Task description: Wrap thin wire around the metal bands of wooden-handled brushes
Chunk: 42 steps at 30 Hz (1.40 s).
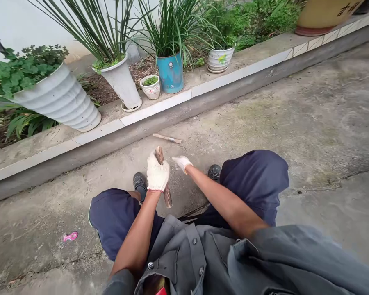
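Observation:
My left hand (157, 174), in a white work glove, is wrapped round a short brown stick of wood or bamboo (167, 196), held nearly upright between my knees. My right hand (181, 162), also gloved, hovers just to the right of the stick's top end with its fingers pointing forward; it holds nothing that I can see. A second, thinner stick (167, 138) lies on the concrete ahead, near the kerb. I am seated low, with both dark shoes (140, 183) on the ground.
A tiled ledge (160, 107) runs across the view and carries several pots: a large white ribbed pot (60, 98), a tall white one (123, 83), a small bowl (151, 88), a blue pot (171, 73). A pink object (70, 236) lies on the concrete at left.

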Available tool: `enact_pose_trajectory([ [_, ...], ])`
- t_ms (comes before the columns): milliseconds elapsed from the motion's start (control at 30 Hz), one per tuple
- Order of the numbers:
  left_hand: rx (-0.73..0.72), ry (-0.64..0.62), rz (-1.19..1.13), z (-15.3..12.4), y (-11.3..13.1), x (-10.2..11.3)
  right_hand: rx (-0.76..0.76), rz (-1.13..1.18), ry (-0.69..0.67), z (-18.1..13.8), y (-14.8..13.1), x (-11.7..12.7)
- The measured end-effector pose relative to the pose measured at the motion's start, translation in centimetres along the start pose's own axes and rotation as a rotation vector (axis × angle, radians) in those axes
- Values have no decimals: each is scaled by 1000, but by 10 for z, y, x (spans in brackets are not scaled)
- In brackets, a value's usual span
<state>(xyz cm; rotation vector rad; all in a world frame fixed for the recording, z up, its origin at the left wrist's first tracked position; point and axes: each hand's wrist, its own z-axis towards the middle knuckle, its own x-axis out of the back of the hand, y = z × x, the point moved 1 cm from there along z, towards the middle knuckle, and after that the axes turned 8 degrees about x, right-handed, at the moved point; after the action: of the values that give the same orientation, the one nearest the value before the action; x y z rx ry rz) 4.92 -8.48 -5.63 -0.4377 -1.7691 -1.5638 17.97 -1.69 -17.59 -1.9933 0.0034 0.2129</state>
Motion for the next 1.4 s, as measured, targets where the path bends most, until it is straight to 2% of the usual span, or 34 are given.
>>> enact_pose_trajectory([
  [100, 1, -18, 3, -6, -11, -11, -50, 117, -21, -27, 16, -15],
  [233, 88, 50, -42, -5, -13, -3, -24, 269, -258, -64, 12, -24],
  [300, 131, 89, -76, -4, -12, 4, 100, 79, -340, -83, 9, -25],
  [400, 135, 143, -120, -6, -14, 11, 268, -369, -475, -109, 12, -29],
  [500, 161, 154, -136, -14, -14, 13, 298, -603, -607, -125, 16, -39],
  [600, 179, 140, -143, -22, -12, 16, 281, -638, -560, -133, 14, -47],
  [667, 167, 99, -174, -25, -10, 21, 274, -562, -504, -137, 12, -51],
  [733, 141, -1, -285, -23, -11, 27, 234, -374, -507, -143, 11, -52],
  [833, 107, -193, -554, -14, -17, 35, 100, 8, -595, -153, 10, -50],
  [900, 124, -274, -699, -8, -21, 40, 21, 163, -645, -161, 6, -47],
  [1000, 136, -338, -827, -5, -20, 50, -23, 213, -698, -171, -6, -44],
  [1100, 114, -374, -874, -8, -6, 63, 6, 178, -675, -174, -24, -41],
  [1233, 102, -365, -812, -7, 18, 76, -8, 184, -554, -169, -53, -35],
  [1400, 114, -64, -547, 20, 18, 83, 49, 130, -464, -162, -86, -20],
])
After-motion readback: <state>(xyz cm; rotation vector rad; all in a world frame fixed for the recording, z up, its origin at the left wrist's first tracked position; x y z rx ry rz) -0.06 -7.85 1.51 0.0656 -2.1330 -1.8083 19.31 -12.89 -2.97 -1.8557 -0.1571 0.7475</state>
